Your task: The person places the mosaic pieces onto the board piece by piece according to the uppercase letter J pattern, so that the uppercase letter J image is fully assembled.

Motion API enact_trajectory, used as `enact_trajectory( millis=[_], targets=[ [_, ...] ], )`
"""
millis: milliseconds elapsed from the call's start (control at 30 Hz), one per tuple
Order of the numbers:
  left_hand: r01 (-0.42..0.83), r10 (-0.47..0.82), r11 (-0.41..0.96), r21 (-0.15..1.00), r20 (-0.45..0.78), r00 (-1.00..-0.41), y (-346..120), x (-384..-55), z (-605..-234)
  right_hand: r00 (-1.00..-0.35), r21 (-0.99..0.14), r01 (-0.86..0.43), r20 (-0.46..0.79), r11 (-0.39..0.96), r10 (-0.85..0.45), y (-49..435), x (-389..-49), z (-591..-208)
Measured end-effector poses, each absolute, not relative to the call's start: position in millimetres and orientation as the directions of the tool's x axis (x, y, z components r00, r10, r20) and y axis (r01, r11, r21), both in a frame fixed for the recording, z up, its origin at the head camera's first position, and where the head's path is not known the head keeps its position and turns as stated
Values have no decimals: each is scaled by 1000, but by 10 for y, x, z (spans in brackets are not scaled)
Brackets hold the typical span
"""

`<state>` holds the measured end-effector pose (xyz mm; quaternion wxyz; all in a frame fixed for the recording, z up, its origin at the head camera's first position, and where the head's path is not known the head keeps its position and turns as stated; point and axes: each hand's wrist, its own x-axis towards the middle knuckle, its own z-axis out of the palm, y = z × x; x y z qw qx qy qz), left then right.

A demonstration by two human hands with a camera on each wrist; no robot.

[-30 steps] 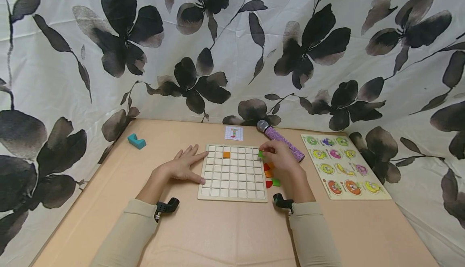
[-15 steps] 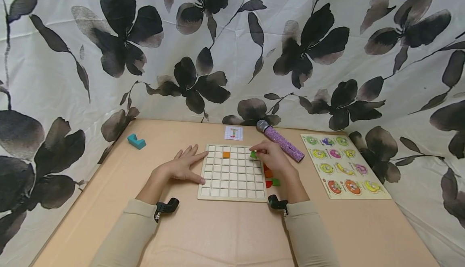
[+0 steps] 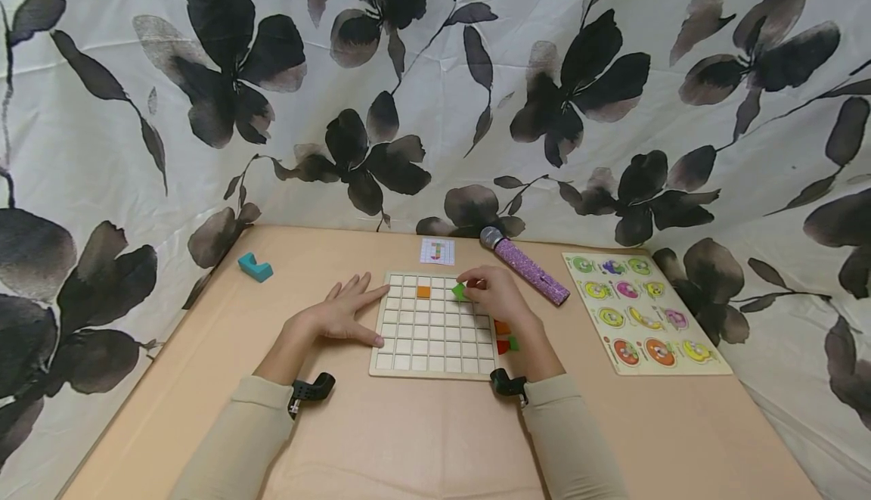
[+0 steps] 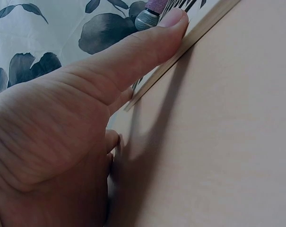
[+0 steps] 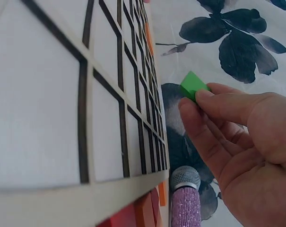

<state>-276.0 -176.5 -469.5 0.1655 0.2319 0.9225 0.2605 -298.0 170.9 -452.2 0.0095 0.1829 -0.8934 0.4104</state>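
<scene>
"One orange tile (image 3: 423, 292) sits in a cell of the grid board (image 3: 429, 340), second row from the far edge, so that's the filled cell we can spot. What have we got for hands?"

"We see the left hand (image 3: 342, 314) spread wide, fingers pretty straight, thumb and index touching the board's left edge. Right hand (image 3: 500, 296) has its fingers bent, with the green tile (image 3: 459, 292) pinched by thumb and index. We'd put that tile tilted, just above the far right part of the board."

"Cool, and our counts?"

"Loose tiles (image 3: 502, 327) by the board's right edge: we get at least three (orange, red, green), but the right hand covers part of the pile, so we can't swear to a total. Then one microphone (image 3: 524, 265), one little printed card (image 3: 437, 251), one teal block (image 3: 255, 267) and one fruit board (image 3: 643, 336) with twelve pictures, four rows of three."
</scene>
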Motion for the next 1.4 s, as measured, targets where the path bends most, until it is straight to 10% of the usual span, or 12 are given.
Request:
enact_trajectory(
  millis=[1400],
  targets=[
    [361, 524, 750, 554, -166, -835, -1783, -2784, -4705, -951, -777, -300, 201, 553, -235, 1333, -3079, -4822]
  ],
)
